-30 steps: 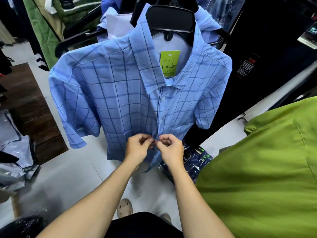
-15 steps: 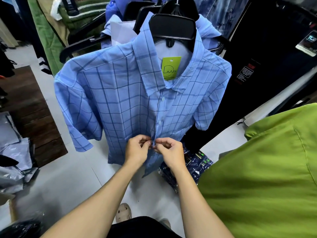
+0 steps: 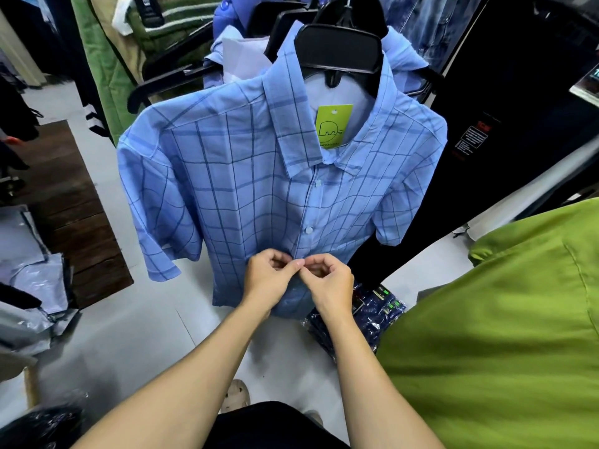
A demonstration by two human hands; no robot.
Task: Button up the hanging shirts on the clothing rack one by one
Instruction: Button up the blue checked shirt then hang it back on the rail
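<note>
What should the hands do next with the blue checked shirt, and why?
Probably finish pushing this button through its hole. Both the left hand and the right hand pinch the front edges of the blue checked shirt together low down. The two buttons above look done up, and the flaps below the hands hang loose, so this one likely comes first.
</note>
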